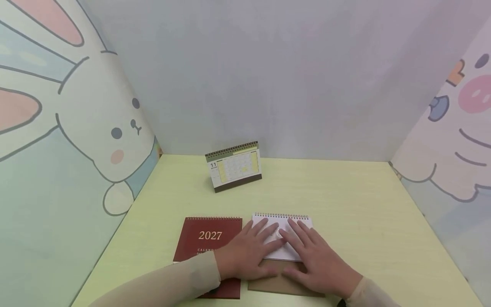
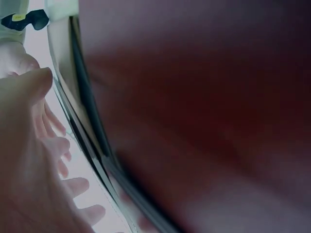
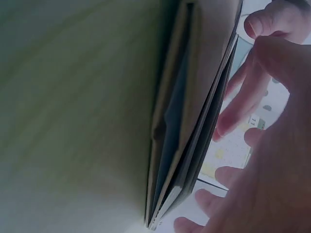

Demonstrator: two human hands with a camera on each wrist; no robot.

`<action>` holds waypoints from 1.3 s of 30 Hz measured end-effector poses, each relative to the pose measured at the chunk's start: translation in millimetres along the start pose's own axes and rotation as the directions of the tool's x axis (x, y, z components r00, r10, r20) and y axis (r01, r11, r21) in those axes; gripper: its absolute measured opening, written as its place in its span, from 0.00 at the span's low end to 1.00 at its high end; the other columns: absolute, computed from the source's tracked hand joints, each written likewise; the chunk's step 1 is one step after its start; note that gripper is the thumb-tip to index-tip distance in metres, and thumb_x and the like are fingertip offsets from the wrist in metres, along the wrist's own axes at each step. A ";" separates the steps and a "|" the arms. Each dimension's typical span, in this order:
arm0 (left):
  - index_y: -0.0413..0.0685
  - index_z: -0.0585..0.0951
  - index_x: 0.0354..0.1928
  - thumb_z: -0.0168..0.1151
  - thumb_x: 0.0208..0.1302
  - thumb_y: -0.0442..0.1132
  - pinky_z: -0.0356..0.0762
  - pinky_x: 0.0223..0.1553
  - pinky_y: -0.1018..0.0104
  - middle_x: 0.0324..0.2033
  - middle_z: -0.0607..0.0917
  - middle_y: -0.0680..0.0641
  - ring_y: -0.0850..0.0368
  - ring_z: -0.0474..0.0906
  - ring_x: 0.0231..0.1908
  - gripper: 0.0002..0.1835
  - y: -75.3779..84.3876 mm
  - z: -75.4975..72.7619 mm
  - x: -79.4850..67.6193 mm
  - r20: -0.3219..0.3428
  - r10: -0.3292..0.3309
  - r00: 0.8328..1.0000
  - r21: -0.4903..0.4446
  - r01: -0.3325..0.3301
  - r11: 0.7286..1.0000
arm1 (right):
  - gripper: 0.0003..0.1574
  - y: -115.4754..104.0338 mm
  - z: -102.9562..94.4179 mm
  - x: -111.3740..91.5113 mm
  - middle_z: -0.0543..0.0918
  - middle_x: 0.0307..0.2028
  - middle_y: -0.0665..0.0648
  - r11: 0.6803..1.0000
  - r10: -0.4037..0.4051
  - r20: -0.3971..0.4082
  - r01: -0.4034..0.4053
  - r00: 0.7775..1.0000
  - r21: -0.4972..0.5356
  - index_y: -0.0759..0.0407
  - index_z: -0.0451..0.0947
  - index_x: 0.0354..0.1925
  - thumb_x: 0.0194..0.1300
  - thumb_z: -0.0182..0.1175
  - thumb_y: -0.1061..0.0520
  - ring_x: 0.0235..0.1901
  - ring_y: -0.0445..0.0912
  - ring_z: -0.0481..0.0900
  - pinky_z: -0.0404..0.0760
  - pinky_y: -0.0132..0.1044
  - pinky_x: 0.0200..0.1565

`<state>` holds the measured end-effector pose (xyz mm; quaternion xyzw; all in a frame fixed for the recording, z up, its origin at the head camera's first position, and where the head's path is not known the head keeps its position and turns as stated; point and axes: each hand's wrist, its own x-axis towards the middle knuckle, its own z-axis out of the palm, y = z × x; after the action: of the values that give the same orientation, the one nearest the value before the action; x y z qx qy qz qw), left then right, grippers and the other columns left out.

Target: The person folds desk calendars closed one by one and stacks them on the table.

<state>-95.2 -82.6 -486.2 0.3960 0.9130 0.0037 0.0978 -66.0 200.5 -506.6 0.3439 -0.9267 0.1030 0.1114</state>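
A white spiral-bound desk calendar (image 1: pixel 281 221) lies flat on the pale green table (image 1: pixel 364 213), its brown card base (image 1: pixel 284 283) showing at the near side. Both hands press on it with straight fingers: my left hand (image 1: pixel 249 249) from the left, my right hand (image 1: pixel 310 253) from the right. A dark red 2027 calendar (image 1: pixel 207 236) lies flat just left of it, partly under my left wrist. The right wrist view shows the calendar's stacked page edges (image 3: pixel 194 131) beside my right hand's fingers (image 3: pixel 238 107). The left wrist view shows the red cover (image 2: pixel 204 107) close up and my left hand's fingers (image 2: pixel 53 145).
A third desk calendar (image 1: pixel 234 166), green-topped and showing month 11, stands upright at the back of the table. Cartoon-printed walls (image 1: pixel 76 140) close in the table on the left, back and right.
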 end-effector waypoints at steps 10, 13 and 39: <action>0.83 0.57 0.96 0.44 0.85 0.83 0.61 0.94 0.31 0.99 0.53 0.55 0.43 0.49 0.99 0.44 3.5 1.8 -1.8 0.069 -0.035 0.997 0.027 0.033 0.999 | 0.57 -3.0 -5.8 2.8 0.67 0.93 0.61 0.987 0.081 0.267 -0.115 0.960 0.115 0.39 0.67 0.93 0.81 0.60 0.15 0.91 0.68 0.69 0.74 0.77 0.83; 0.84 0.55 0.96 0.44 0.85 0.83 0.60 0.95 0.31 0.99 0.51 0.54 0.42 0.48 0.99 0.45 3.4 2.1 -1.8 0.080 -0.034 0.996 0.013 0.033 0.999 | 0.59 -3.0 -5.4 2.9 0.67 0.94 0.62 0.989 0.073 0.282 -0.106 0.957 0.102 0.41 0.66 0.94 0.80 0.60 0.15 0.91 0.69 0.68 0.74 0.78 0.83; 0.81 0.45 0.98 0.44 0.86 0.83 0.56 0.95 0.28 1.00 0.44 0.51 0.40 0.41 1.00 0.49 6.0 -0.7 -2.7 0.142 -0.003 0.990 -0.041 0.009 0.999 | 0.55 4.5 -6.5 0.4 0.65 0.93 0.68 0.997 0.056 0.328 -0.069 0.943 0.028 0.54 0.66 0.93 0.87 0.61 0.24 0.90 0.72 0.69 0.78 0.76 0.81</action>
<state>-89.2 -80.4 -484.5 0.3906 0.9045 -0.0057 0.1710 -68.5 205.4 -500.8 0.3288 -0.9405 0.0661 -0.0539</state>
